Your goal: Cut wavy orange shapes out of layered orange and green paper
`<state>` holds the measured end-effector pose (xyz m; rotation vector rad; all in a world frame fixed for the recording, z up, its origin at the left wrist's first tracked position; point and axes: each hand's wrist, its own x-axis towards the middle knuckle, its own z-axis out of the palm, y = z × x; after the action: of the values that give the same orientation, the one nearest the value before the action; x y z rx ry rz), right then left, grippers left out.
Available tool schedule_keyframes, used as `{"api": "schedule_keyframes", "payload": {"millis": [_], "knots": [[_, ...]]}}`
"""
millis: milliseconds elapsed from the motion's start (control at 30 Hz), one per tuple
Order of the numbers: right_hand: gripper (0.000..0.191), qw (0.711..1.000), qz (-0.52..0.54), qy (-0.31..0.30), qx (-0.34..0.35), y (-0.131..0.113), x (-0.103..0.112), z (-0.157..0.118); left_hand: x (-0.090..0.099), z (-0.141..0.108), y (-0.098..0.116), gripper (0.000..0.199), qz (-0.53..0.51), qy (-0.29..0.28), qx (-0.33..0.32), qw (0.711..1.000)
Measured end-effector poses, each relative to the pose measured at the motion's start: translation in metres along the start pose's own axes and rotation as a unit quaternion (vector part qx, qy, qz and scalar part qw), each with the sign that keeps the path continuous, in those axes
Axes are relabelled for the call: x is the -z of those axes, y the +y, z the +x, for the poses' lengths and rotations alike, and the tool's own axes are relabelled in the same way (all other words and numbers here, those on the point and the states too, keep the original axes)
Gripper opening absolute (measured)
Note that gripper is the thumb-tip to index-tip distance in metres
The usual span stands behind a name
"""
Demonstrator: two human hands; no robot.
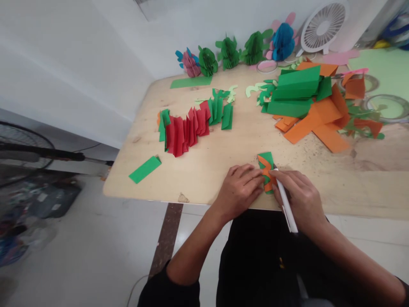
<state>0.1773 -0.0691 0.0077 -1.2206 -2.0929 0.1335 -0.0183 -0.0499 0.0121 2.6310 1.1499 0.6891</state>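
Wavy orange paper cutout (267, 172) over a green paper rectangle (268, 156), near the wooden bench's (179, 179) front edge.
Left hand (239, 189) lies open, fingertips seemingly steadying both; right hand's (302, 198) grip clamps a white plastic pen (286, 207), tip beside the cutout.

A small white fan (323, 28) stands at the far right of the wooden table (243, 140), near the white wall (179, 38). Left of it, five paper figures (229, 53) stand in a row, pink, green and blue. Past the table's left side is a black fan (41, 151), and a dark strip (166, 238) crosses the pale floor (105, 243)
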Motion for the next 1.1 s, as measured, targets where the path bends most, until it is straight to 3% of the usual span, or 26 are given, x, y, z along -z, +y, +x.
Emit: {"api": "schedule_keyframes", "payload": {"millis": [433, 1100], "knots": [[0.032, 1.000, -0.007, 0.000, -0.005, -0.0033, 0.0021, 0.0018, -0.0032, 0.0020, 0.0025, 0.017, -0.019, 0.030, 0.020, 0.999], [0.032, 1.000, 0.015, 0.001, -0.021, -0.0047, 0.0031, 0.0031, -0.0039, 0.0028, 0.0049, 0.017, -0.012, 0.031, 0.034, 0.999]]}}
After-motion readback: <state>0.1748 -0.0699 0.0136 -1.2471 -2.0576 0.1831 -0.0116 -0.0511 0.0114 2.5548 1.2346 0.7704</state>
